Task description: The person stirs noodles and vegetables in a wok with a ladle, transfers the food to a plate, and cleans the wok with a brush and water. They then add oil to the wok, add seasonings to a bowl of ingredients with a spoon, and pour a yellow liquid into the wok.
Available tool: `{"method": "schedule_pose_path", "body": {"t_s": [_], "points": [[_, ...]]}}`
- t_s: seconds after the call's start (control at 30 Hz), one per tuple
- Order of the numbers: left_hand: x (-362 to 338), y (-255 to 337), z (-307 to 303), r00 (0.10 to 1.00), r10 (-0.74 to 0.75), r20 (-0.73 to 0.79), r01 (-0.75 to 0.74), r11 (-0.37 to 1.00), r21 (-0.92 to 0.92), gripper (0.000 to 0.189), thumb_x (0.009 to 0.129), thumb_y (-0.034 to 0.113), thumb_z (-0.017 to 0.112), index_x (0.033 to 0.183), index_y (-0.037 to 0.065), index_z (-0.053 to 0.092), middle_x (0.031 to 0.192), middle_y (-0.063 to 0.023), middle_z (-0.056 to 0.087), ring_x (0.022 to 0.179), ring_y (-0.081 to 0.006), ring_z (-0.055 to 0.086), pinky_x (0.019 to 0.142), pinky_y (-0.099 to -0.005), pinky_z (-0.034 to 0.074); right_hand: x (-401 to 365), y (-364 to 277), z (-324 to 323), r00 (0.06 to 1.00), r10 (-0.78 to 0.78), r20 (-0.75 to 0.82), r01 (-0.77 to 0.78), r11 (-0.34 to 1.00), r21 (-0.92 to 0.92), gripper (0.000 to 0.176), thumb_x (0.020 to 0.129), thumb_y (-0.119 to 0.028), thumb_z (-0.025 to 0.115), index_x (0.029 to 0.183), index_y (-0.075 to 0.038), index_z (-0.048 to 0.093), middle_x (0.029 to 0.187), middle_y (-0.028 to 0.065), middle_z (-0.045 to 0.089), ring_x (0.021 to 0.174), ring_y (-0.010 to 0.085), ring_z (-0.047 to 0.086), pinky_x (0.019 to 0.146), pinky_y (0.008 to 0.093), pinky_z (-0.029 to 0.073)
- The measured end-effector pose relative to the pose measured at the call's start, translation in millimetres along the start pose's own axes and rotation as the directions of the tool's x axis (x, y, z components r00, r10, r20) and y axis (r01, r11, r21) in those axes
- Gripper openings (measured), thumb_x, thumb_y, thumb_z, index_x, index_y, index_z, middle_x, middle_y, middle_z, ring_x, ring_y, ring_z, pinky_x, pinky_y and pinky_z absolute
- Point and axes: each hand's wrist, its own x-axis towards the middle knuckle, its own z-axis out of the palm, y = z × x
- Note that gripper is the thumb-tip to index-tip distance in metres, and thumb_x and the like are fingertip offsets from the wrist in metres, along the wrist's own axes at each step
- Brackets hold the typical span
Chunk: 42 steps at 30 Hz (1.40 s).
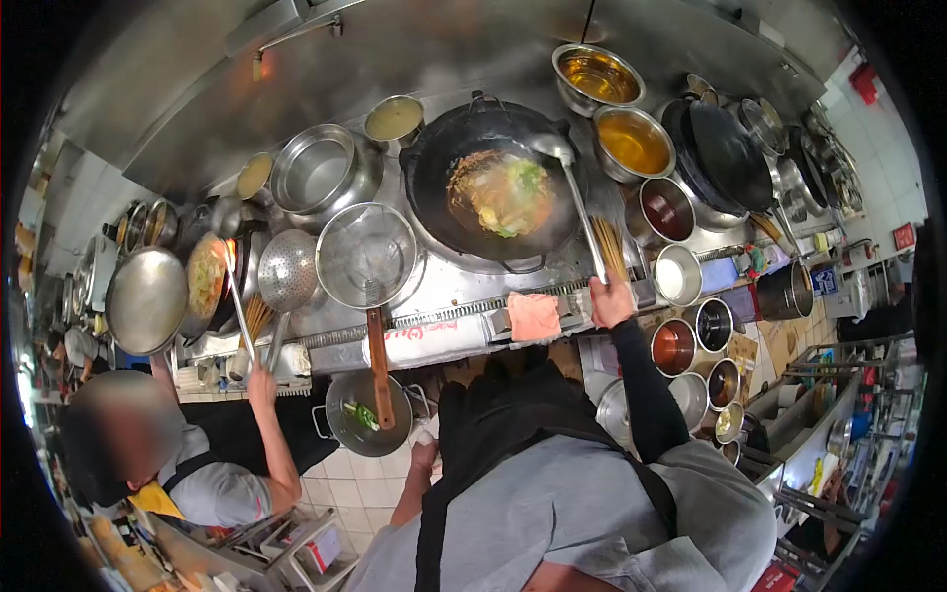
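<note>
My right hand (pixel 614 303) is closed around the handle of a long steel ladle (pixel 584 212). The ladle's bowl end rests inside a black wok (pixel 434 163), at its right rim. Steaming food with pale and green pieces (pixel 508 197) sits in brown liquid in the wok. A bamboo brush (pixel 608 247) stands just beside the ladle handle, near my fingers. Low at my side, my left hand (pixel 424 458) is closed on a white cloth (pixel 426 431). Close to it is a steel pot (pixel 340 426) holding some green vegetables (pixel 363 415).
A wooden-handled strainer (pixel 378 345) extends over the pot. Bowls of yellow liquid (pixel 633 143) and sauce pots (pixel 673 347) stand to the right. On the left, another person (pixel 261 390) holds a ladle over a second wok. A pink cloth (pixel 533 316) lies on the stove's front edge.
</note>
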Motion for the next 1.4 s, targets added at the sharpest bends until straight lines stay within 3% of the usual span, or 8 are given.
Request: {"method": "schedule_pose_path", "body": {"t_s": [0.27, 0.4, 0.6, 0.73, 0.77, 0.83, 0.93, 1.4], "points": [[50.7, 0.3, 19.2, 0.988, 0.121, -0.092, -0.129, 0.988, -0.085, 0.041, 0.08, 0.022, 0.076, 0.111, -0.005, 0.071, 0.101, -0.0181, 0.075, 0.09, -0.0295, 0.074, 0.08, -0.0413, 0.058, -24.9, -65.9, 21.6, 0.772, 0.366, 0.519, -0.62, 0.614, 0.489, 0.013, 0.104, -0.019, 0.058, 0.108, -0.009, 0.052, 0.065, -0.0017, 0.047, 0.043, 0.0095, 0.042, 0.035, 0.0301, 0.033], [12.0, 98.2, -1.9, 0.97, 0.217, 0.115, -0.245, 0.856, 0.455, 0.051, 0.079, 0.026, 0.08, 0.116, -0.006, 0.068, 0.101, -0.0202, 0.076, 0.093, -0.0293, 0.075, 0.084, -0.0404, 0.058, -2.7, -75.2, 42.6, 0.934, 0.266, 0.237, -0.343, 0.855, 0.39, 0.01, 0.104, -0.016, 0.057, 0.103, -0.009, 0.05, 0.064, -0.0009, 0.045, 0.042, 0.0101, 0.041, 0.035, 0.031, 0.033], [-55.2, 234.0, 18.1, 0.93, 0.34, 0.137, -0.332, 0.94, -0.081, 0.045, 0.083, 0.029, 0.083, 0.111, -0.003, 0.069, 0.1, -0.0147, 0.075, 0.083, -0.0224, 0.072, 0.077, -0.0375, 0.058, 50.6, -70.9, 77.7, 0.794, 0.242, 0.557, -0.558, 0.652, 0.513, 0.024, 0.1, -0.025, 0.064, 0.103, -0.002, 0.059, 0.073, 0.0084, 0.062, 0.054, 0.0177, 0.059, 0.044, 0.0335, 0.043], [-82.5, 314.2, 37.1, 0.896, 0.35, 0.274, -0.158, 0.827, -0.54, 0.034, 0.096, 0.026, 0.072, 0.115, -0.001, 0.065, 0.103, -0.0152, 0.074, 0.086, -0.0226, 0.073, 0.076, -0.0346, 0.06, 57.9, -59.3, -2.4, 0.731, 0.057, 0.68, -0.168, 0.981, 0.098, 0.034, 0.098, -0.019, 0.063, 0.129, -0.006, 0.062, 0.082, 0.0116, 0.066, 0.06, 0.0215, 0.063, 0.05, 0.0369, 0.048], [-82.4, 323.2, 41.8, 0.878, 0.376, 0.295, -0.11, 0.759, -0.641, 0.033, 0.098, 0.026, 0.07, 0.116, -0.001, 0.064, 0.104, -0.016, 0.074, 0.087, -0.0235, 0.073, 0.076, -0.0348, 0.061, 79.7, 12.9, 0.2, 0.733, -0.492, 0.47, 0.534, 0.844, 0.051, 0.044, 0.095, -0.016, 0.063, 0.139, -0.008, 0.06, 0.095, 0.0203, 0.072, 0.079, 0.0344, 0.071, 0.069, 0.0439, 0.056], [-85.8, 348.7, 55.5, 0.889, 0.348, 0.296, 0.012, 0.629, -0.777, 0.037, 0.101, 0.031, 0.064, 0.117, -0.002, 0.063, 0.107, -0.0193, 0.074, 0.088, -0.0261, 0.073, 0.075, -0.0348, 0.061, 78.0, -45.2, -89.5, 0.823, -0.001, 0.568, 0.343, 0.798, -0.496, 0.046, 0.096, -0.021, 0.064, 0.139, -0.009, 0.059, 0.127, 0.0229, 0.069, 0.115, 0.0415, 0.066, 0.095, 0.0481, 0.055], [-69.4, 371.5, 74.2, 0.869, 0.363, 0.337, 0.157, 0.442, -0.883, 0.046, 0.105, 0.042, 0.054, 0.118, -0.001, 0.062, 0.107, -0.0228, 0.071, 0.083, -0.0287, 0.071, 0.071, -0.0345, 0.06, 89.7, 23.3, -145.3, 0.827, -0.392, 0.403, 0.547, 0.727, -0.415, 0.048, 0.094, -0.017, 0.064, 0.142, -0.016, 0.057, 0.116, 0.0181, 0.071, 0.102, 0.0414, 0.069, 0.085, 0.0506, 0.057], [24.1, 481.3, 188.1, 0.965, 0.097, 0.242, 0.113, 0.68, -0.724, 0.038, 0.099, 0.048, 0.065, 0.105, 0.012, 0.054, 0.083, -0.0075, 0.06, 0.064, -0.0226, 0.063, 0.049, -0.0305, 0.053, -47.4, -23.4, -57.1, 0.703, 0.353, 0.617, -0.66, 0.645, 0.384, 0.024, 0.102, -0.02, 0.062, 0.117, -0.003, 0.057, 0.08, 0.0191, 0.064, 0.062, 0.0348, 0.064, 0.061, 0.047, 0.05]]}}
